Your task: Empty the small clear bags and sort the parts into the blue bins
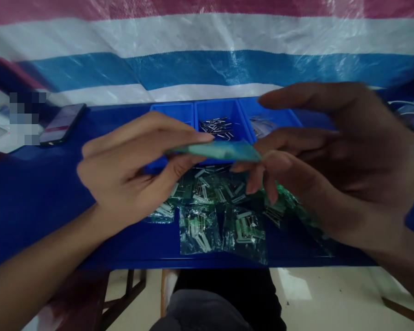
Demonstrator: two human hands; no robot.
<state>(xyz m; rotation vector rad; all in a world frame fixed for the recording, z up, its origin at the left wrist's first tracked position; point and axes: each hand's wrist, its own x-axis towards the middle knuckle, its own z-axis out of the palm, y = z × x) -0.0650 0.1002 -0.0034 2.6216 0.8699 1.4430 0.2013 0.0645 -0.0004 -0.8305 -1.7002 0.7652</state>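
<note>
A small green-tinted clear plastic bag (pixel 221 151) is stretched sideways between my two hands above the table. My left hand (pixel 134 161) pinches its left end between thumb and fingers. On the other side, the thumb and a finger of my right hand (pixel 345 161) close on its right corner, with the index finger raised and apart. The bag is seen nearly edge-on, so its contents cannot be made out. Below my hands lie several similar bags, among them a filled bag (pixel 199 230) and another filled bag (pixel 245 232), holding pale plugs and metal screws.
Behind the bags stand a blue bin of metal screws (pixel 215 126), a blue bin with clear pieces (pixel 262 124) and a third blue bin (pixel 172 110). A phone (pixel 62 124) lies at the left on the blue table (pixel 37 193). Striped sheeting (pixel 207 41) hangs behind.
</note>
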